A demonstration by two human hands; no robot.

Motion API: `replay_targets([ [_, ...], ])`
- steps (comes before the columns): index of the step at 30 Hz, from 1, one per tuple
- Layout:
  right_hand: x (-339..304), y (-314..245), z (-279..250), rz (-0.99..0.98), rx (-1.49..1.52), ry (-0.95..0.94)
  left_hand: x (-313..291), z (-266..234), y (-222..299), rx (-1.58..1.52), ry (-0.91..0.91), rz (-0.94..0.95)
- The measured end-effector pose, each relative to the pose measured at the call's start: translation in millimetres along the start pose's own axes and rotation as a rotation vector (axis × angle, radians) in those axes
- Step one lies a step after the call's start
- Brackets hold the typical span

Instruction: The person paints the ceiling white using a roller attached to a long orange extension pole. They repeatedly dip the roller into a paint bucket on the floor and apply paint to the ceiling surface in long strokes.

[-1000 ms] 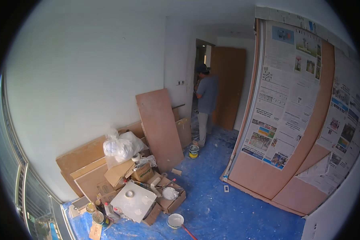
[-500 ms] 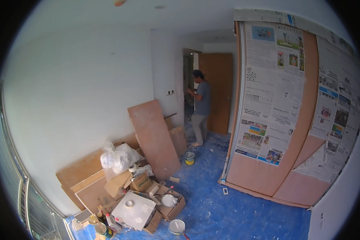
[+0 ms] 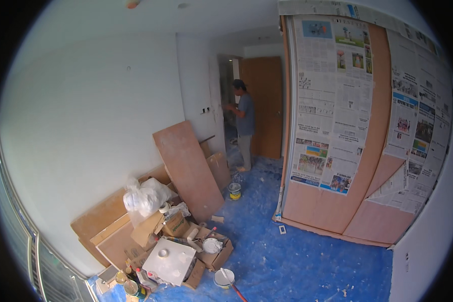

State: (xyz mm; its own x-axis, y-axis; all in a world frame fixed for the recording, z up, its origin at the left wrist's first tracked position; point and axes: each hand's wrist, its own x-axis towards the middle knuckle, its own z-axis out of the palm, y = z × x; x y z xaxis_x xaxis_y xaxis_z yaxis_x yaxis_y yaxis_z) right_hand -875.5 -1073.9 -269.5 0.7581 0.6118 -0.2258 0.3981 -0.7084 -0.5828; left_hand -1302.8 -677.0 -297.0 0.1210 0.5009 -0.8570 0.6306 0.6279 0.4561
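Neither of my hands shows. At the lower edge a white tub (image 3: 223,278) of pale paint stands on blue floor sheeting. Across its rim lies a long-handled tool with a red shaft (image 3: 239,293) and a whitish front part; its lower end runs out of the picture, and I cannot tell what holds it. Beside the tub are a cardboard box (image 3: 221,257) with a white-coated container (image 3: 212,245) in it, and a pale board (image 3: 170,261) bearing a tape roll (image 3: 163,253).
Brown boards (image 3: 189,168) lean on the left wall near a stuffed white plastic bag (image 3: 145,196). Another paint bucket (image 3: 235,191) stands farther off. A person (image 3: 244,121) stands by the brown door (image 3: 261,105). Newspaper (image 3: 332,105) covers the wardrobe. Open tins (image 3: 132,288) sit lower left.
The view has shifted, so the room sits a little farther left and higher. The red-shafted tool has moved forward over the tub. The far person's arm is slightly lower.
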Motion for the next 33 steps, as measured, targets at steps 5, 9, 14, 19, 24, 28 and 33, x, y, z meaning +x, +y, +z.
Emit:
replay_targets([
  [5,-4.1,-0.4,0.2,0.014,0.004,0.004,2.7,1.0,-7.5,-0.008,-0.008,-0.007],
  [9,-4.2,-1.3,-0.9,0.021,0.002,0.002,5.0,2.7,-16.4,-0.017,-0.014,-0.016],
  [14,-3.6,-0.8,-2.1,0.029,-0.003,0.003,7.2,6.0,-25.3,-0.033,-0.019,-0.025],
  [19,-4.9,0.5,-3.3,0.035,0.0,0.004,8.8,9.5,-35.3,-0.04,-0.026,-0.034],
  [24,-8.7,2.9,-6.3,0.042,0.002,0.003,9.0,14.0,-49.1,-0.047,-0.029,-0.046],
  [28,-9.8,4.3,-10.4,0.046,-0.004,-0.001,8.0,18.5,-61.6,-0.048,-0.034,-0.049],
  [33,-15.8,4.6,-13.1,0.055,0.0,-0.001,8.4,21.4,-76.1,-0.043,-0.041,-0.048],
])
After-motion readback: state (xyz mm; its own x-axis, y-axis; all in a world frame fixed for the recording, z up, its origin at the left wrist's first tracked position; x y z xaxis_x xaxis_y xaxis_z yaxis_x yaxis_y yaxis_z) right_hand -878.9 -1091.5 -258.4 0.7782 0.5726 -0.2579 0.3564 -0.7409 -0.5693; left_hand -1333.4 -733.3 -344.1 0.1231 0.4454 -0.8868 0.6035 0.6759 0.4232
